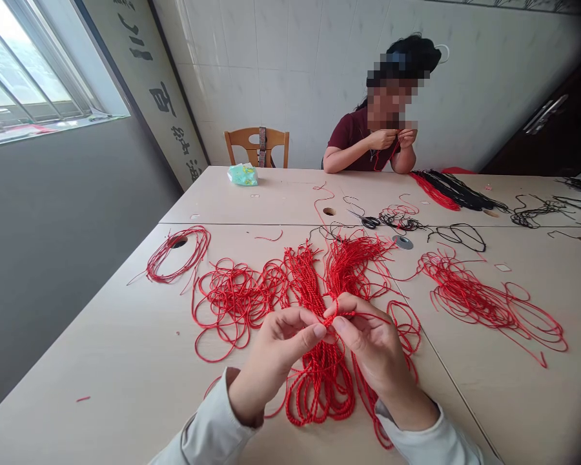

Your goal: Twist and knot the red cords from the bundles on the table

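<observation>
Here, a small knotted part of a red cord [328, 321] sits right between the two hands, at the tips of the fingers. The left hand [281, 339] comes in from the left and pinches it between thumb and forefinger; the right hand [375, 349] grips the same cord just beside that spot, its thumb on the near side. One strand of it runs out to the right, across the right hand's fingers.

Below the hands, on the pale surface [126, 368], lies a bundle of twisted red cords [319, 387], its loops toward the near side and its ends toward the far side. A loose tangle of red string [232, 290] lies to the left, and a flatter heap of red string [484, 300] well to the right. Farther off are black-handled scissors [370, 222] and a grey disc [403, 242]. At the far side, another person [351, 142] holds some thin red string [396, 150] in both hands.
</observation>
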A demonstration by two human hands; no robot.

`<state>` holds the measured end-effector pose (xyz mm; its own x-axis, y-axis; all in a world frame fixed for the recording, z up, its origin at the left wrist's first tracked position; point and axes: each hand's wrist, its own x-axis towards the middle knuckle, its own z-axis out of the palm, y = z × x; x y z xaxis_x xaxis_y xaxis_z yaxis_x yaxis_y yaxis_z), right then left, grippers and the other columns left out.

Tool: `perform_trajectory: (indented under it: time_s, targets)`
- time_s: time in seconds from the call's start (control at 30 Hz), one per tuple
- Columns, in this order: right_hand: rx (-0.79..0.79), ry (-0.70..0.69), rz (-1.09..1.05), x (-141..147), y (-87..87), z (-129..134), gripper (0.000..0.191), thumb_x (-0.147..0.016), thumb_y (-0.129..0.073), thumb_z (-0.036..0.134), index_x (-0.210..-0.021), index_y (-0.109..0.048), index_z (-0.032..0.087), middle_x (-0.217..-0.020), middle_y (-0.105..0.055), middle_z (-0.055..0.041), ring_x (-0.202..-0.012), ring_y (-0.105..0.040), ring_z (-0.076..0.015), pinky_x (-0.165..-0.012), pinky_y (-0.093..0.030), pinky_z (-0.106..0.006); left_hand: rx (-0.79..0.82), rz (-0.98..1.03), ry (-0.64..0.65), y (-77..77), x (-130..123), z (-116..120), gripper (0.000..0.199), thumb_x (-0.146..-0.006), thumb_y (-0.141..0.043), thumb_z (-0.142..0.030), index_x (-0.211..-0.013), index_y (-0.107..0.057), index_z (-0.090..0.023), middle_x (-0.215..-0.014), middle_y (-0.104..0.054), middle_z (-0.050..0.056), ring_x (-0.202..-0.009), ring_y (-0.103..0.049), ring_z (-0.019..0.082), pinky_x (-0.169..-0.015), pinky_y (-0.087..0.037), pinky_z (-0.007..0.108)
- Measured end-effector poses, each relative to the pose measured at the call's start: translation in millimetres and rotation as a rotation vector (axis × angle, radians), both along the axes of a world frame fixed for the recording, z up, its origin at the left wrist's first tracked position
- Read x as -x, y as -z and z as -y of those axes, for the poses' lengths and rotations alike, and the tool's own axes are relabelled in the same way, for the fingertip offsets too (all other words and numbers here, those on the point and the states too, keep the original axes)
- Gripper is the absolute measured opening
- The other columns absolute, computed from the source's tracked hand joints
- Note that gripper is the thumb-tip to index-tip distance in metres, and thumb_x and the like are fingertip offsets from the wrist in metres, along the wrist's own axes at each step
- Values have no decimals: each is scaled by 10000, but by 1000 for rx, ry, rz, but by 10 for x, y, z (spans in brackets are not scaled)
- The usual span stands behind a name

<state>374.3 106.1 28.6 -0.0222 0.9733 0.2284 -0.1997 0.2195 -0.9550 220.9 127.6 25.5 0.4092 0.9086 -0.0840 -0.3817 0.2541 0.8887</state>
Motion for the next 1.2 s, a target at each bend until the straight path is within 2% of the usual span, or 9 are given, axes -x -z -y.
perform_trajectory:
  time_s: [0.2, 0.33, 0.4, 0.5, 0.63, 0.7, 0.93, 1.07, 1.2]
  targets:
    - [118, -58, -157, 17, 91, -45, 64, -848, -663, 274, -883, -692, 229, -703, -650, 13, -599, -594, -117, -592, -514, -239, 138, 179, 137, -19, -13, 3, 104, -767, -738, -217, -687, -701, -161, -627, -647, -2, -644, -561, 100, -706, -422, 202]
    - [181, -88, -218, 12, 121, -66, 81, -846, -665, 282, -884, -702, 221, -740, -669, -4, -563, -587, -110, -551, -512, -241, 284, 299, 205, 29, -11, -6, 93, -798, -697, -216, -739, -712, -145, -706, -671, 22, -671, -583, 95, -707, -429, 196]
    - [199, -118, -216, 7, 101, -71, 81, -841, -671, 287, -871, -698, 217, -713, -654, 2, -548, -574, -108, -545, -512, -245, 307, 306, 245, 33, -12, -7, 112, -816, -681, -229, -758, -713, -138, -731, -667, 28, -683, -580, 94, -701, -428, 193]
    - [190, -64, -178, 1, 55, -84, 101, -827, -690, 298, -788, -677, 206, -643, -616, 22, -554, -558, -101, -566, -502, -230, 186, 173, 214, 4, -23, 1, 131, -834, -674, -270, -820, -709, -145, -756, -662, 33, -728, -577, 112, -745, -433, 214]
    - [134, 155, -41, -4, 27, -96, 162, -789, -735, 310, -712, -649, 197, -674, -613, 24, -631, -547, -97, -610, -476, -198, -77, -117, 17, -16, -39, 17, 174, -787, -740, -283, -903, -663, -178, -842, -653, 24, -812, -567, 139, -764, -426, 239]
    - [132, 168, 8, -7, 30, -90, 181, -801, -724, 325, -703, -641, 197, -669, -598, 27, -631, -529, -97, -602, -459, -195, -133, -182, -23, 2, -42, 18, 188, -777, -751, -298, -879, -656, -172, -837, -645, 23, -800, -558, 138, -746, -424, 240]
    - [149, 114, 26, -20, 48, -73, 302, -873, -641, 355, -637, -554, 186, -599, -467, 45, -581, -401, -91, -546, -367, -205, 2, -43, 69, 12, -47, -8, 230, -768, -756, -354, -801, -664, -146, -748, -675, 21, -700, -587, 111, -710, -452, 225]
    - [166, 102, 10, -25, 67, -79, 325, -870, -646, 349, -624, -512, 183, -601, -418, 50, -584, -351, -94, -546, -326, -222, 26, 27, 87, -14, -49, -10, 198, -770, -761, -326, -787, -669, -152, -684, -673, 6, -696, -611, 107, -726, -465, 214]
    - [187, 100, -45, -31, 94, -79, 344, -867, -651, 353, -619, -485, 184, -607, -367, 52, -587, -301, -101, -542, -291, -238, 14, 2, 64, 1, -36, -7, 168, -740, -788, -281, -772, -679, -158, -691, -672, -3, -681, -595, 101, -706, -460, 210]
